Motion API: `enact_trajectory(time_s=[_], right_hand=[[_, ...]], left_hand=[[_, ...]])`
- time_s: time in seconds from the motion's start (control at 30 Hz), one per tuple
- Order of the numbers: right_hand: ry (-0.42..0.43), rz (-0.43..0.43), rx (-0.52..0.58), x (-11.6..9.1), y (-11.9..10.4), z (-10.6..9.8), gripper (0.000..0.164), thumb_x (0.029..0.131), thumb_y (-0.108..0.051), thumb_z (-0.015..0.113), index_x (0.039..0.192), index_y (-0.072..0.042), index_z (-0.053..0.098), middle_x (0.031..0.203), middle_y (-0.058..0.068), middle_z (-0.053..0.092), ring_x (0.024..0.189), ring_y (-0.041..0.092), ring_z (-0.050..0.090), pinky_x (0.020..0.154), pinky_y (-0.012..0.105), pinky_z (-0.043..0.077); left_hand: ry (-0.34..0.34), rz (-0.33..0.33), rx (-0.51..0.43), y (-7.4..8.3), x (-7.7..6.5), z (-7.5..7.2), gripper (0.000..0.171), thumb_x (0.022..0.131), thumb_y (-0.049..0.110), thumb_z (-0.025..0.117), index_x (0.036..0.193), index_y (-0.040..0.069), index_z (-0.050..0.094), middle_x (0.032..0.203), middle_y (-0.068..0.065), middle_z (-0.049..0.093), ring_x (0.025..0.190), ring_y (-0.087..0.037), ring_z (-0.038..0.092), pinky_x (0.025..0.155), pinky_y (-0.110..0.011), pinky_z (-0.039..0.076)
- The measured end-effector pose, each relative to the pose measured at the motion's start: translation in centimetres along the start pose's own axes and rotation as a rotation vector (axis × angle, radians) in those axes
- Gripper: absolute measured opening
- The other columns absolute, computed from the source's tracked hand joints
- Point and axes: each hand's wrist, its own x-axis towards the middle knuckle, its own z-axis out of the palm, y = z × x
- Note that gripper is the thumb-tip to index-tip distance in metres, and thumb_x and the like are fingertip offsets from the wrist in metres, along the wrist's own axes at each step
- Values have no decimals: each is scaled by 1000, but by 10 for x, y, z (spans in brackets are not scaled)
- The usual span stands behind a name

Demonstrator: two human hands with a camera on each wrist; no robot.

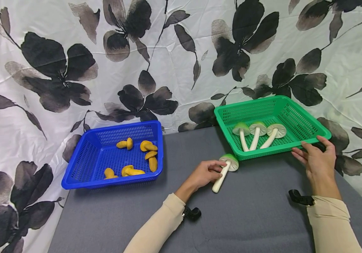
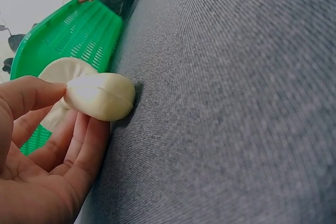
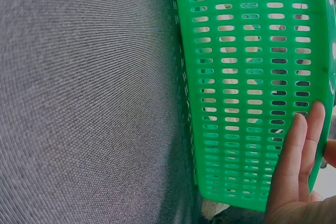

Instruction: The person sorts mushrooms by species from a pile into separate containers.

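Observation:
My left hand [image 1: 203, 174] pinches the white stem of a toy mushroom [image 1: 221, 180] with a green cap. In the head view this mushroom lies slanted, its cap close to the near left corner of a green basket [image 1: 282, 150]. The left wrist view shows the rounded stem end [image 2: 107, 95] between thumb and fingers, just over the cloth. With thumb and fingers, my right hand [image 1: 321, 167] grips the basket's near right rim. Its fingers [image 3: 293, 153] lie along the perforated outer wall. Inside the green basket are three green-capped mushrooms [image 1: 256, 130], side by side with stems toward me.
On the left stands a blue basket [image 1: 83, 158] with several small yellow-brown mushrooms [image 1: 132, 171] in it. Grey cloth [image 1: 250, 211] covers the table. Behind it hangs a white sheet [image 1: 181, 66] with dark flowers, close to the backs of both baskets.

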Motion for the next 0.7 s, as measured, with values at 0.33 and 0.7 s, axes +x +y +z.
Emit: enact_trajectory(time_s=[0.33, 0.7], right_hand=[[12, -8, -9, 0, 0, 1, 79, 91, -4, 74, 151, -30, 29, 102, 3, 66, 69, 25, 76, 64, 37, 62], [10, 2, -1, -1, -1, 1, 80, 92, -3, 74, 151, -30, 28, 101, 3, 67, 69, 26, 76, 63, 38, 62]], left_hand=[[53, 1, -20, -1, 0, -2, 42, 89, -4, 70, 128, 10, 70, 103, -5, 69, 77, -10, 64, 62, -25, 57], [123, 57, -47, -1, 0, -10, 41, 90, -5, 69, 129, 7, 68, 107, -8, 69, 79, -11, 65, 63, -27, 59]])
